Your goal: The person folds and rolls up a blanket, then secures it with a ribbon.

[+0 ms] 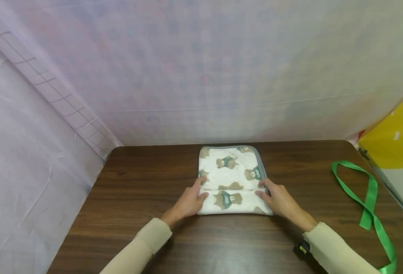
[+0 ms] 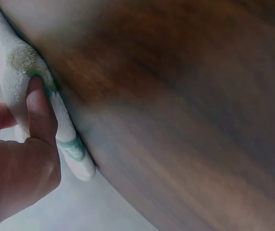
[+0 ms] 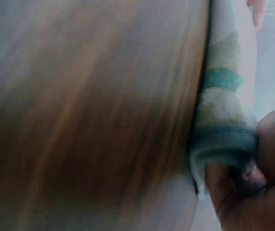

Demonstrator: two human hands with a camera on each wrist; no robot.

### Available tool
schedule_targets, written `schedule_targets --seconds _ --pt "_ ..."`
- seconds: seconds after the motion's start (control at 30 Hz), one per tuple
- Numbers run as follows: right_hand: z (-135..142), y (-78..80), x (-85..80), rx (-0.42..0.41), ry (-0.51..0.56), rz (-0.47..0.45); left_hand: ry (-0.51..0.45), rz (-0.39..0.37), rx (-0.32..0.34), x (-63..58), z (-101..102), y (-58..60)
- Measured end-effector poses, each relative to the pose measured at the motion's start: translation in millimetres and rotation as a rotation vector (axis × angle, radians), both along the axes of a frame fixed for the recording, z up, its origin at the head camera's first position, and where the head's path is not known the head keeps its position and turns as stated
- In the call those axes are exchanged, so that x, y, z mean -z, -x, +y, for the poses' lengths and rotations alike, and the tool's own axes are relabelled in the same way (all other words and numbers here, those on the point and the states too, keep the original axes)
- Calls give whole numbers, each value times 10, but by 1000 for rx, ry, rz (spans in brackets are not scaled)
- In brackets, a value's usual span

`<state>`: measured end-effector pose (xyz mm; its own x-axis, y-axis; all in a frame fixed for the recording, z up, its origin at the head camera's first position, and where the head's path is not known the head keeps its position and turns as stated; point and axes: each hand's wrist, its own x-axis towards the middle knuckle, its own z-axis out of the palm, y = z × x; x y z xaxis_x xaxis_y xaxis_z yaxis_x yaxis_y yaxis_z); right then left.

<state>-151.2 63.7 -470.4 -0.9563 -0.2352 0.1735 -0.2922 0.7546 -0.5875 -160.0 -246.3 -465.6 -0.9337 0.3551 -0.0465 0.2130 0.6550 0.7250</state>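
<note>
A folded white towel (image 1: 234, 171) with brown bears in green shirts and a grey-green border lies on the dark wooden table. Across its near part runs a crease, where a folded strip of the cloth meets the rest. My left hand (image 1: 189, 199) pinches the towel's left edge near that crease; the left wrist view shows thumb and finger on the thick fold (image 2: 24, 60). On the opposite edge, my right hand (image 1: 279, 198) pinches the cloth. In the right wrist view a finger reaches under the bordered layer (image 3: 226, 139), and its tip is hidden.
A green ribbon (image 1: 371, 198) lies looped on the table (image 1: 136, 205) at the right. Pale sheeting (image 1: 201, 83) hangs behind the table and at the left. Something yellow with white marks (image 1: 395, 140) hangs past the right corner. A small black object (image 1: 302, 248) is by the right cuff.
</note>
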Motion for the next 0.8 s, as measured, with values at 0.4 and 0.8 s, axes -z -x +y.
schedule_targets --seconds 0.4,0.8 --pt "-18 72 -14 -8 -28 -45 67 49 -79 -17 65 35" --pt "14 117 -48 -18 -41 -118 520 793 411 -103 291 -223"
